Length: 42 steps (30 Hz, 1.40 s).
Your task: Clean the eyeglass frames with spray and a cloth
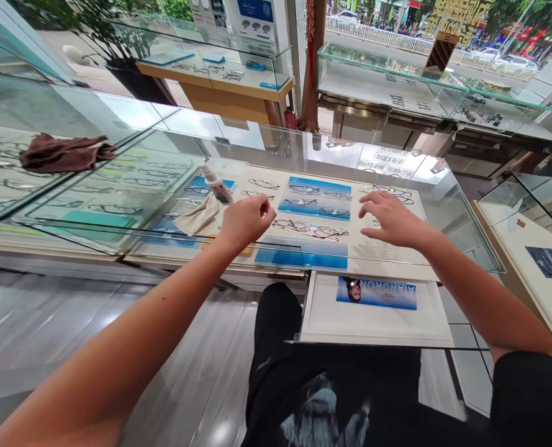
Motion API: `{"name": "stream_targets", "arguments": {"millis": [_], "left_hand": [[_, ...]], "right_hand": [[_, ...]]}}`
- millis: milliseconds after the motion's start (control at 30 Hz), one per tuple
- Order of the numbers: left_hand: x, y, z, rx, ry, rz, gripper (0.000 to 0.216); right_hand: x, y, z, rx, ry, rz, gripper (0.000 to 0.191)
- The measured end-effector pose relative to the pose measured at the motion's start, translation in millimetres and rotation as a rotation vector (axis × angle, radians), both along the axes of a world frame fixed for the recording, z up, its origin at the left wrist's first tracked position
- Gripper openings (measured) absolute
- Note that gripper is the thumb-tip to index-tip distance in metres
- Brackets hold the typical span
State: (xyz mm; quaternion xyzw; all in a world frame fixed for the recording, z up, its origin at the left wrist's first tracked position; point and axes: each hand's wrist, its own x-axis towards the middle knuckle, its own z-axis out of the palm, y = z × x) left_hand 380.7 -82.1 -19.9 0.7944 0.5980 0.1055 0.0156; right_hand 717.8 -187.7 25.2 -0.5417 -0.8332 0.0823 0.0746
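My left hand (pixel 248 218) is over the glass counter, its fingers curled into a loose fist with nothing visible in it. Just left of it, a clear spray bottle (pixel 217 185) stands tilted in view beside a beige cloth (pixel 197 215). My right hand (pixel 390 218) hovers over the right part of the counter, fingers spread and holding nothing. Between the hands, a row of eyeglasses (pixel 310 230) shows in front of a blue display card (pixel 315 198) bearing several more pairs. Below my hands, a white drawer (pixel 378 326) is pulled out, with a blue printed card (pixel 382 293) lying in it.
A brown cloth (pixel 66 153) lies on the glass at the left, above more eyeglasses. Other glass showcases (pixel 238 74) stand across the aisle, with another showcase (pixel 531 230) on the right. The open drawer juts out close to my body.
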Motion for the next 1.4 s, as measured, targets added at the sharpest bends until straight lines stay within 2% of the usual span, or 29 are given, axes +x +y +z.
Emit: {"name": "stream_targets", "arguments": {"millis": [133, 233, 400, 600, 867, 1100, 1400], "left_hand": [[1.0, -1.0, 2.8, -0.019, 0.022, 0.011, 0.019], [1.2, -1.5, 4.1, -0.031, 0.022, 0.013, 0.019], [1.2, -2.7, 5.5, -0.04, 0.019, 0.023, 0.021], [2.3, -4.2, 6.2, -0.033, 0.0, 0.022, 0.019], [2.3, -4.2, 6.3, -0.027, 0.003, 0.016, 0.017], [3.9, -6.3, 8.6, -0.038, 0.008, 0.017, 0.018], [3.2, -5.7, 7.2, -0.031, -0.015, 0.015, 0.017]], "right_hand": [[76.3, 4.5, -10.2, -0.045, -0.133, -0.194, 0.035], [95.7, 4.8, -17.8, -0.076, -0.155, -0.254, 0.043], [88.2, 7.7, -24.4, -0.111, -0.144, -0.276, 0.042], [91.5, 17.2, -30.2, -0.081, -0.152, -0.302, 0.037], [99.3, 26.2, -43.1, 0.049, -0.188, -0.257, 0.033], [96.1, 16.5, -44.5, 0.102, -0.151, -0.232, 0.023], [100.3, 11.4, -53.1, 0.119, -0.063, -0.256, 0.022]]}}
